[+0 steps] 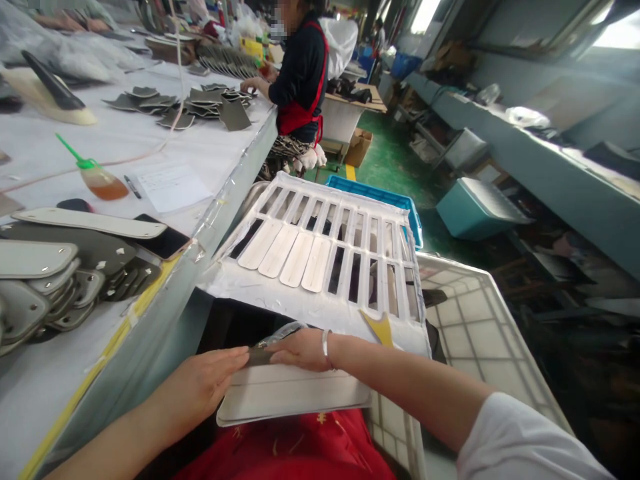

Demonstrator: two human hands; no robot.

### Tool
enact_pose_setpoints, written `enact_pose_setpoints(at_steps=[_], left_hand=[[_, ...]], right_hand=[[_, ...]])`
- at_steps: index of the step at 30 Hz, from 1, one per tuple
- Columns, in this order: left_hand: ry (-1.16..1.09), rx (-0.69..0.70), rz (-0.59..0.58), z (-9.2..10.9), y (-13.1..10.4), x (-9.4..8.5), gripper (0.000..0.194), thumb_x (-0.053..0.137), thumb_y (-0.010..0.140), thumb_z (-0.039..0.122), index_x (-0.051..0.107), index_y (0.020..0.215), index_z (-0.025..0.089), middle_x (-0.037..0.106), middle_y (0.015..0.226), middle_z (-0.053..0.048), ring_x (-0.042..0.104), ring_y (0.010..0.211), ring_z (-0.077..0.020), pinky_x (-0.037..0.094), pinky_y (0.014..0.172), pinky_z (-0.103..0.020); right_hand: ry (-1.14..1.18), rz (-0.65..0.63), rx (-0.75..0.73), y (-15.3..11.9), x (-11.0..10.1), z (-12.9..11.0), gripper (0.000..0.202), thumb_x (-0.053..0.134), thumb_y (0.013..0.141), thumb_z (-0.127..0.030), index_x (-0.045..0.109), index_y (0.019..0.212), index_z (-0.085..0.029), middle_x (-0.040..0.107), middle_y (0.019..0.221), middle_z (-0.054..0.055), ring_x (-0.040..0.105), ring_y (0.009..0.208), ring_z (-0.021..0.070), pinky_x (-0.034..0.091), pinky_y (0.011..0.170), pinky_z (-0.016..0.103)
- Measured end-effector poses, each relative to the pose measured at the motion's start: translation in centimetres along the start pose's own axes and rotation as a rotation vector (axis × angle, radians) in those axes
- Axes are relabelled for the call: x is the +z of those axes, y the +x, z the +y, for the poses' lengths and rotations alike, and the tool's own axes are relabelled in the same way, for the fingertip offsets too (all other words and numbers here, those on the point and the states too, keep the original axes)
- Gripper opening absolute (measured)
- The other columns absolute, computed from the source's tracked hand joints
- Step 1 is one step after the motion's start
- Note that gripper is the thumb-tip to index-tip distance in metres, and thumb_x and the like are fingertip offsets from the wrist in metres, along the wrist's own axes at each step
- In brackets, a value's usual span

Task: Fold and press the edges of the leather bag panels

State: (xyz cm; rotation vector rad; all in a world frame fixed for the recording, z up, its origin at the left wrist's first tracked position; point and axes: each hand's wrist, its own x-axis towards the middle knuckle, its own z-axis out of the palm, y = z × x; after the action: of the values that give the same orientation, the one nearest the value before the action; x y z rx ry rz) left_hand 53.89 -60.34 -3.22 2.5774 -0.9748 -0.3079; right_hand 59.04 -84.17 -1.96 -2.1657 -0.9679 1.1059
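Observation:
Just above my lap lies a small stack of flat white round-cornered pieces (295, 399), with a grey-brown strip at the far edge. My left hand (215, 370) grips its left end, fingers straight along the far edge. My right hand (303, 348), with a bangle on the wrist, holds the top far edge, its fingertips close to the left ones. Beyond the hands, a white slotted rack (390, 320) leans over the crates. Several pale strips (294, 257) lie side by side on its left part.
The white worktable (115, 240) on my left bears stacked grey pieces (35, 267), a glue bottle (103, 180), paper (173, 183) and a phone (163, 237). A blue crate (380, 190) and a white crate (475, 313) stand right. A co-worker (303, 80) sits at the table ahead.

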Motion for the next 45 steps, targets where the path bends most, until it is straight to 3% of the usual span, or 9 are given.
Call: enact_pose_setpoints(at_steps=[6,9,12,15,18,21,29,34,45], left_hand=[[0.147,0.026,-0.071,1.1,0.5,-1.0,0.037,0.041,0.08,0.016,0.064,0.108,0.015,0.065,0.113,-0.01,0.06,0.104,-0.0235,0.047,0.094,-0.04],[0.142,0.076,0.016,2.9,0.4,-0.9,0.033,0.046,0.083,0.024,0.062,0.111,0.019,0.061,0.12,-0.008,0.055,0.11,-0.0253,0.042,0.097,-0.044],[0.032,0.134,0.116,5.9,0.4,0.8,0.037,0.048,0.086,0.035,0.054,0.119,0.02,0.059,0.122,-0.006,0.054,0.111,-0.0216,0.042,0.097,-0.037],[-0.008,0.16,0.156,9.0,1.0,3.2,0.033,0.05,0.086,0.035,0.056,0.113,0.018,0.063,0.113,-0.007,0.057,0.103,-0.0217,0.045,0.091,-0.036],[0.035,0.168,0.185,10.8,1.6,4.9,0.022,0.047,0.087,0.026,0.06,0.104,0.02,0.065,0.107,-0.006,0.057,0.097,-0.0231,0.045,0.083,-0.039],[0.069,0.164,0.202,11.2,1.8,5.4,0.02,0.045,0.088,0.023,0.061,0.101,0.022,0.065,0.11,-0.003,0.056,0.099,-0.0226,0.043,0.083,-0.039],[0.125,0.108,0.222,12.0,1.8,5.3,0.021,0.046,0.087,0.022,0.063,0.097,0.021,0.065,0.106,-0.004,0.056,0.097,-0.0206,0.041,0.083,-0.036],[0.165,0.003,0.235,13.3,2.4,5.1,0.019,0.046,0.086,0.021,0.064,0.091,0.021,0.065,0.103,-0.003,0.056,0.096,-0.0223,0.041,0.078,-0.037],[0.172,-0.02,0.131,13.6,3.0,4.5,0.014,0.048,0.084,0.02,0.061,0.084,0.022,0.061,0.102,-0.003,0.053,0.091,-0.0235,0.041,0.074,-0.038]], right_hand=[[-0.068,0.097,0.105,-4.3,0.1,2.0,0.037,0.04,0.09,-0.036,0.055,0.122,-0.024,0.059,0.12,0.004,0.056,0.107,0.021,0.042,0.092,0.033],[-0.109,0.389,0.119,-8.1,1.1,2.4,0.033,0.044,0.089,-0.032,0.06,0.116,-0.019,0.058,0.12,0.006,0.051,0.113,0.0188,0.038,0.097,0.031],[-0.126,0.777,0.119,-12.9,4.2,1.7,0.031,0.045,0.089,-0.03,0.059,0.114,-0.017,0.06,0.115,0.008,0.053,0.108,0.0178,0.04,0.095,0.032],[-0.121,0.961,0.075,-15.6,8.9,0.7,0.029,0.054,0.085,-0.031,0.058,0.11,-0.018,0.061,0.111,0.008,0.053,0.105,0.0183,0.037,0.097,0.036],[-0.113,1.109,0.083,-15.2,13.1,0.6,0.016,0.058,0.083,-0.028,0.062,0.096,-0.021,0.063,0.107,0.007,0.053,0.106,0.0193,0.031,0.101,0.041],[-0.074,1.251,0.104,-13.7,15.0,1.2,0.008,0.055,0.084,-0.025,0.063,0.084,-0.022,0.064,0.102,0.005,0.053,0.105,0.0186,0.031,0.1,0.041],[-0.082,1.311,0.185,-12.9,15.0,1.4,0.006,0.059,0.079,-0.021,0.062,0.074,-0.021,0.062,0.107,0.004,0.047,0.113,0.0211,0.027,0.102,0.042],[-0.086,1.35,0.274,-11.9,15.2,1.5,0.006,0.056,0.076,-0.017,0.06,0.072,-0.021,0.06,0.112,0.005,0.043,0.119,0.0225,0.025,0.104,0.044],[-0.12,1.414,0.353,-11.3,15.7,0.1,0.01,0.05,0.076,-0.013,0.056,0.073,-0.02,0.052,0.121,0.009,0.035,0.125,0.0246,0.029,0.103,0.048]])
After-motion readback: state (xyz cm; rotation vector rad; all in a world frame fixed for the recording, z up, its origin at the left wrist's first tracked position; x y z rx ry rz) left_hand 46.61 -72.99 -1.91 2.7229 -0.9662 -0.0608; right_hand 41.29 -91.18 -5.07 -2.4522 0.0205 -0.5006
